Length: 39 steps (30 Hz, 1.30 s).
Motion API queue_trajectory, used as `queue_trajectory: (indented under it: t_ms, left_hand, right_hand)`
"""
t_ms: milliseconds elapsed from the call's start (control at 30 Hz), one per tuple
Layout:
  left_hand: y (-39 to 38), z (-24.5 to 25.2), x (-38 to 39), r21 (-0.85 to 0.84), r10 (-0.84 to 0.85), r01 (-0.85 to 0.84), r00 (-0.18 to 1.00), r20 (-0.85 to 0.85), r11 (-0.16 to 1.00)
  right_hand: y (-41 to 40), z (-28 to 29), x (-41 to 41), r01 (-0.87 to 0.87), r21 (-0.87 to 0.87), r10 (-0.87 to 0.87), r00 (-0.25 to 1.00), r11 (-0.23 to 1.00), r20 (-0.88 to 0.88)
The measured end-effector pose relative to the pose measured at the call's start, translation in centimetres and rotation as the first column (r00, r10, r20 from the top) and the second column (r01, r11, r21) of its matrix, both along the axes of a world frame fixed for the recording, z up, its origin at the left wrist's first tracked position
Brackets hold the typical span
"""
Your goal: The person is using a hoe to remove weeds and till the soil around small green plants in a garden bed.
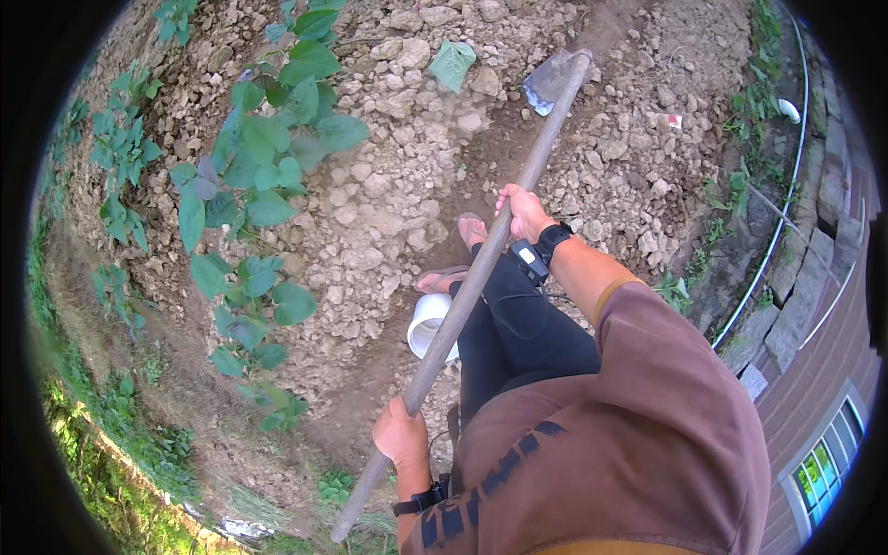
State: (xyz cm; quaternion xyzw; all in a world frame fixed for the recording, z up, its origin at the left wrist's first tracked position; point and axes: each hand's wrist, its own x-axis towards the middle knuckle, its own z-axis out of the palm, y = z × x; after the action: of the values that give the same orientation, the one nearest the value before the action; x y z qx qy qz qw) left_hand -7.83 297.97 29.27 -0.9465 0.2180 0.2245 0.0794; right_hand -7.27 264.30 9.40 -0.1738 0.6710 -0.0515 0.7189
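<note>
Both my hands grip the long wooden handle of a hoe [479, 279], which runs slantwise across my body. My right hand [525, 211] closes around the handle about midway along. Lower down, near the butt end, my left hand [402, 431] is wrapped around it. The hoe's metal blade [548, 82] rests at the loose, cloddy soil [388, 187] ahead of me; its cutting edge looks bright and worn. Soil partly surrounds the blade, so how deep it sits cannot be told.
A white bucket [424, 326] stands beside my feet, partly behind the handle. Leafy green plants [263, 152] grow in a row to the left. On the right, a thin white pipe [770, 257] runs along stone slabs [798, 305] near a wall with a barred window [825, 465].
</note>
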Motion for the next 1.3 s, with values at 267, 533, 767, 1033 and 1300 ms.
queue_trajectory:
  t_ms: [267,533,767,1033,1300]
  left_hand:
    - [2.6,1.1,-1.4,0.039,-0.012,0.013,1.000,-0.022,0.999]
    - [0.2,1.5,0.6,-0.065,-0.060,0.058,0.997,-0.044,0.996]
    - [3.8,6.1,1.1,0.068,-0.036,0.043,0.995,-0.091,0.997]
    - [7.3,9.6,0.9,0.173,-0.055,0.054,0.998,0.000,0.983]
    - [6.7,7.5,1.2,0.110,-0.129,0.122,0.990,0.056,0.986]
  right_hand:
    - [2.2,3.3,-0.7,0.064,0.081,-0.069,0.996,0.995,0.058]
    - [-0.4,1.6,-2.7,-0.012,-0.017,0.011,0.998,1.000,-0.057]
    - [6.0,1.1,-3.1,-0.004,0.206,0.026,0.994,0.979,-0.102]
    - [10.7,4.4,-2.4,0.038,0.272,-0.028,0.999,0.961,-0.043]
    - [8.1,3.8,-2.9,0.011,0.226,-0.015,1.000,0.974,0.018]
